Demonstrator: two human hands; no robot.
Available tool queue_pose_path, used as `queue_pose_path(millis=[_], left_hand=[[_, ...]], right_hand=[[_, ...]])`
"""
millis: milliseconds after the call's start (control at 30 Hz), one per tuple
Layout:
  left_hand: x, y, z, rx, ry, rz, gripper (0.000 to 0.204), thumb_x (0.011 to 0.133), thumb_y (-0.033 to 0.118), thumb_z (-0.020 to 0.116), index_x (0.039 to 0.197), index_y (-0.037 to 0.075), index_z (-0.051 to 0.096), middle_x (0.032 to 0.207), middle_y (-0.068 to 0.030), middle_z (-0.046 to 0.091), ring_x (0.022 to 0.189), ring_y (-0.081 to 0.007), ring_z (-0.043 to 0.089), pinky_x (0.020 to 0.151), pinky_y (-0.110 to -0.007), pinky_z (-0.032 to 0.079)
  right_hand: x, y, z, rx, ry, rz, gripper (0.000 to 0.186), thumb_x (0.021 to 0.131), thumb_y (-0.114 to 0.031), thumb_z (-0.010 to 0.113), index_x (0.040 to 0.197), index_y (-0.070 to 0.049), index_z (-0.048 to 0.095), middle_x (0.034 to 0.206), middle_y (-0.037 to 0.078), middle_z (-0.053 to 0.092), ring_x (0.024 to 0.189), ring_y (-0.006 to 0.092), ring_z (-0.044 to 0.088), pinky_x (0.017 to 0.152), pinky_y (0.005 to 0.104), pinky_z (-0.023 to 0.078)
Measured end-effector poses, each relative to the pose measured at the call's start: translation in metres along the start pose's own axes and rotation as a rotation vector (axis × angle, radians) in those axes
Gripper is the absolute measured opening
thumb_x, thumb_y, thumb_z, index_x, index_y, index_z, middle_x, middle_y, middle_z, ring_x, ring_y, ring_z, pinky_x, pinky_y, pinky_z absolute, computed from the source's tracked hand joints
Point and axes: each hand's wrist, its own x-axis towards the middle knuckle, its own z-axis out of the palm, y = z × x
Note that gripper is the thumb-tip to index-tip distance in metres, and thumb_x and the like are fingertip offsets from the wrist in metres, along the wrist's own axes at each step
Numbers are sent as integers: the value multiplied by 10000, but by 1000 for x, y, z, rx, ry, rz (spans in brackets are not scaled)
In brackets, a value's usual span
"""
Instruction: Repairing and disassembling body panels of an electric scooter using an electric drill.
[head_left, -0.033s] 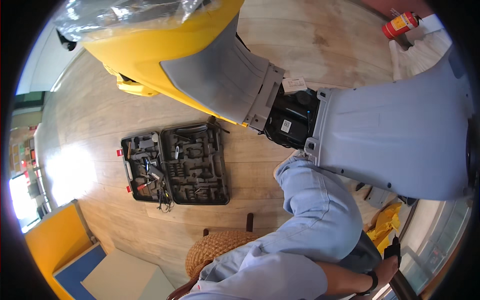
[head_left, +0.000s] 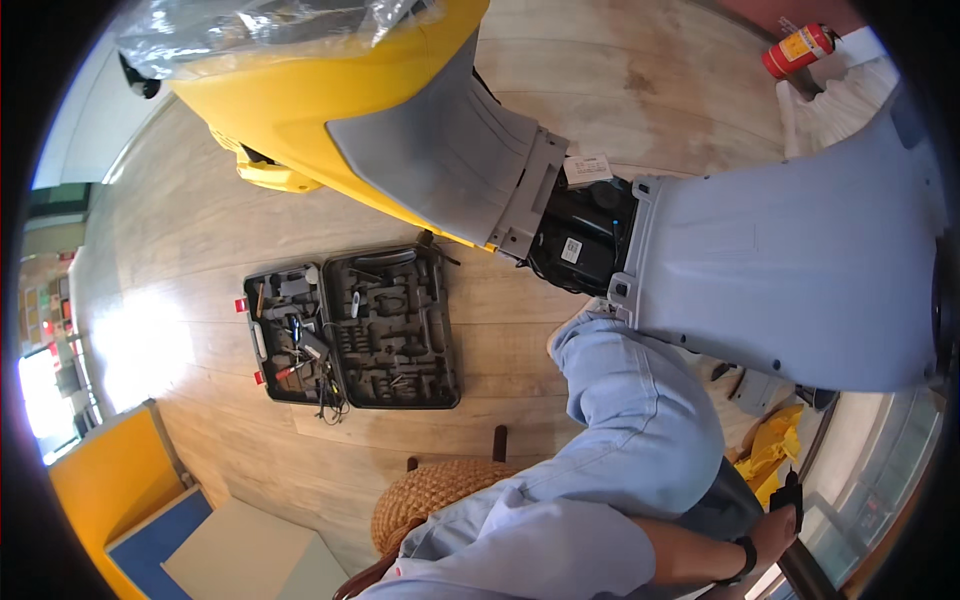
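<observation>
My right hand (head_left: 776,536), a black band at its wrist, is at the lower right. It is closed around or against something black (head_left: 787,493) whose kind I cannot make out. A dark bar (head_left: 808,572) lies next to this hand. My left hand is out of view. Ahead is a large machine with a yellow and grey body (head_left: 420,150) and a separate grey shell (head_left: 770,270). Between these two parts, black inner units and cables (head_left: 585,235) show, with a white label card (head_left: 588,170) at the gap's far edge.
On the wooden floor lies an open black tool case (head_left: 390,330) with several tools and cables. A woven stool (head_left: 430,500) stands beside my leg in light jeans (head_left: 640,400). There are a red fire extinguisher (head_left: 798,50), yellow bags (head_left: 772,448) and coloured panels (head_left: 150,525).
</observation>
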Motion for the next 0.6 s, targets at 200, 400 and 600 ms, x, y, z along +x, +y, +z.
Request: queue_pose_path(millis=[200, 400, 600], left_hand=[[20, -7, -20, 60, 69, 177, 28, 843, 45, 503, 816, 43, 496, 675, -117, 544, 649, -248, 570, 557, -345, 419], [24, 6, -40, -122, 15, 113, 91, 921, 94, 455, 865, 43, 506, 723, -64, 584, 602, -144, 579, 532, -255, 459], [26, 8, -62, -89, -143, -100, 236, 975, 208, 423, 870, 29, 537, 624, -48, 547, 476, -126, 519, 444, -258, 412]], right_hand=[[-52, -1, -35, 60, 11, -83, 429, 952, -306, 383, 1228, -6, 517, 1168, 160, 599, 1070, 254, 578, 972, 387, 434], [-83, 10, -65, 127, 0, -142, 434, 952, -308, 382, 1236, -6, 513, 1179, 160, 594, 1079, 254, 574, 977, 388, 429], [-95, 18, -91, 188, -19, -204, 440, 952, -310, 381, 1243, -6, 508, 1190, 161, 589, 1087, 254, 569, 983, 390, 424]])
